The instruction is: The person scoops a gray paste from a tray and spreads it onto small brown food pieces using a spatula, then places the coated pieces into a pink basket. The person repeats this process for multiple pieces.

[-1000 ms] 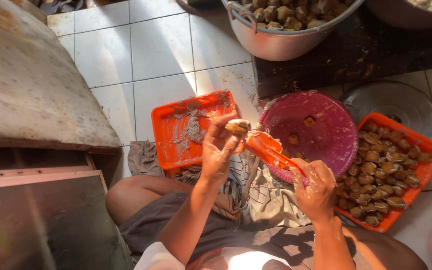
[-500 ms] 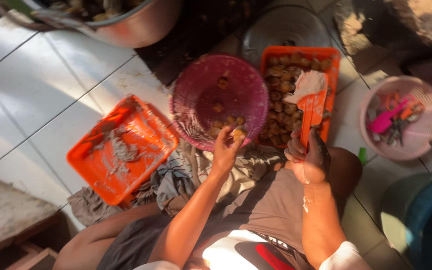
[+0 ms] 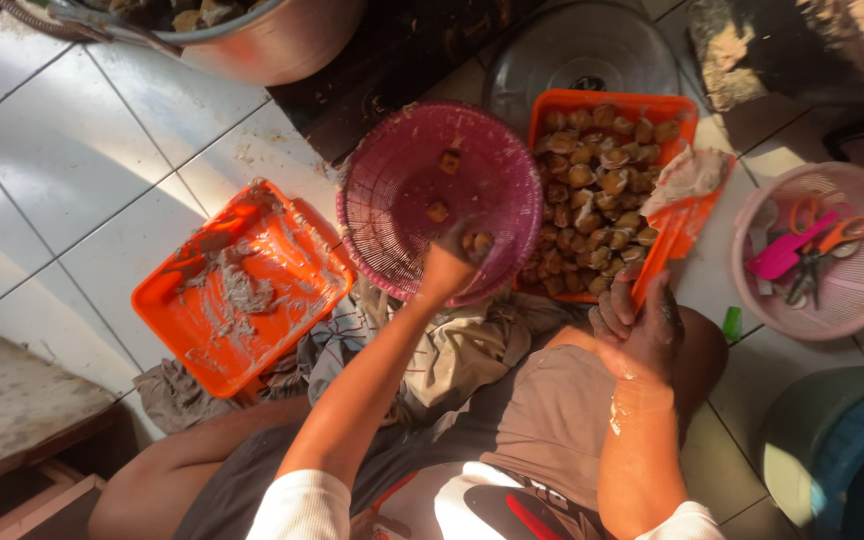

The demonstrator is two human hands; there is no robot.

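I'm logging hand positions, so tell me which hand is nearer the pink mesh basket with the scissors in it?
Right. The right hand, holding an orange scraper, is just left of the pink mesh basket. The left hand is farther away, over the magenta basket.

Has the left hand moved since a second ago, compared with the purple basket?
Yes. The left hand was held up between the smeared orange tray and the purple basket; now it reaches over the basket's near rim, a brown piece at its fingertips.
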